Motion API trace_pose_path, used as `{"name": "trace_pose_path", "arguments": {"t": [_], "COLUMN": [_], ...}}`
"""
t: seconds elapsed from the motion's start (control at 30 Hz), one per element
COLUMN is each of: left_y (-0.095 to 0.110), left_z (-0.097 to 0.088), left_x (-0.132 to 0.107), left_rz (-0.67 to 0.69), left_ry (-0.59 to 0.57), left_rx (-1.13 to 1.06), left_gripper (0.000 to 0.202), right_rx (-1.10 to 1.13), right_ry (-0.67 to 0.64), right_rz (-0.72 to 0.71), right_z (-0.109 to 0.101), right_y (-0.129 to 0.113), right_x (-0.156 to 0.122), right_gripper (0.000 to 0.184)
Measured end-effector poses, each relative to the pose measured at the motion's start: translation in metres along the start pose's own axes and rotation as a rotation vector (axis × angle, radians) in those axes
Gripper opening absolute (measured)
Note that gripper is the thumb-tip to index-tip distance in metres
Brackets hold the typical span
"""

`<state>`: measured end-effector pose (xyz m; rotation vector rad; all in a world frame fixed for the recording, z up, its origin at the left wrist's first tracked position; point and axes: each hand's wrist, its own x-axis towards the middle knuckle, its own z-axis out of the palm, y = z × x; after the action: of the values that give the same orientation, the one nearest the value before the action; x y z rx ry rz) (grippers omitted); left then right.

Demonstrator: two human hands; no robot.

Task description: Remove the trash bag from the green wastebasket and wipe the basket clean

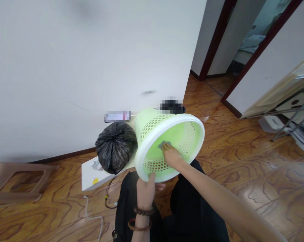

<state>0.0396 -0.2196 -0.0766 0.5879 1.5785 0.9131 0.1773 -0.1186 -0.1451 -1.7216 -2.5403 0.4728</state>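
Note:
A light green perforated plastic basket (152, 126) with a white rim is tipped on its side, its mouth facing me. My left hand (145, 190) grips the lower rim, thumb over the edge; beaded bracelets circle that wrist. My right hand (171, 155) reaches inside the basket and presses a small grey cloth (164, 145) against the inner wall, fingers closed on it.
A tied black rubbish bag (116, 146) sits on a white box (91, 173) by the white wall. A brown plastic stool (18, 181) stands at left. A white cable (92, 215) lies on the wood floor. Doorways and a metal rack (297, 111) are at right.

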Motion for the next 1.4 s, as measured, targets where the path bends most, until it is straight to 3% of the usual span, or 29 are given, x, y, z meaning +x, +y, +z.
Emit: {"name": "trace_pose_path", "arguments": {"t": [0.13, 0.3, 0.4, 0.53, 0.63, 0.73, 0.83, 1.0, 1.1, 1.23, 1.3, 1.4], "left_y": [-0.015, -0.02, -0.017, -0.013, -0.012, -0.014, -0.016, -0.021, -0.026, -0.028, -0.024, -0.018], "left_z": [0.013, 0.021, 0.019, 0.02, 0.024, 0.026, 0.022, 0.018, 0.022, 0.025, 0.025, 0.024], "left_x": [-0.001, -0.004, -0.005, -0.005, -0.007, -0.007, -0.005, 0.003, 0.006, 0.004, 0.001, -0.004], "left_rz": [0.031, 0.088, 0.087, 0.031, -0.017, -0.03, -0.031, -0.03, -0.031, -0.046, -0.055, -0.057], "left_ry": [-0.009, 0.068, 0.084, 0.111, 0.086, 0.065, 0.073, 0.072, 0.042, 0.049, 0.059, 0.067], "left_rx": [-0.109, -0.122, -0.127, -0.187, -0.214, -0.217, -0.22, -0.227, -0.232, -0.268, -0.269, -0.263], "left_gripper": [0.038, 0.046, 0.055, 0.061, 0.057, 0.05, 0.049, 0.051, 0.051, 0.054, 0.052, 0.05], "right_rx": [0.155, 0.403, 0.196, -0.04, 0.03, 0.196, 0.186, 0.06, 0.157, 0.31, 0.229, 0.009], "right_ry": [0.008, 0.021, -0.019, 0.044, 0.026, -0.013, 0.012, 0.061, 0.027, 0.029, 0.019, 0.044], "right_rz": [0.004, -0.134, -0.112, 0.055, 0.05, -0.097, -0.177, -0.008, -0.009, -0.192, -0.186, -0.012], "right_z": [0.0, -0.003, -0.006, -0.006, -0.003, -0.001, -0.004, -0.008, -0.004, -0.002, -0.007, -0.015], "right_y": [-0.014, -0.041, -0.023, 0.007, -0.005, -0.029, -0.025, 0.007, -0.012, -0.035, -0.026, -0.004], "right_x": [0.003, 0.008, 0.01, 0.012, 0.012, 0.01, 0.006, 0.007, 0.008, 0.003, 0.002, 0.005], "right_gripper": [0.053, 0.045, 0.048, 0.05, 0.048, 0.045, 0.045, 0.049, 0.045, 0.046, 0.047, 0.047]}}
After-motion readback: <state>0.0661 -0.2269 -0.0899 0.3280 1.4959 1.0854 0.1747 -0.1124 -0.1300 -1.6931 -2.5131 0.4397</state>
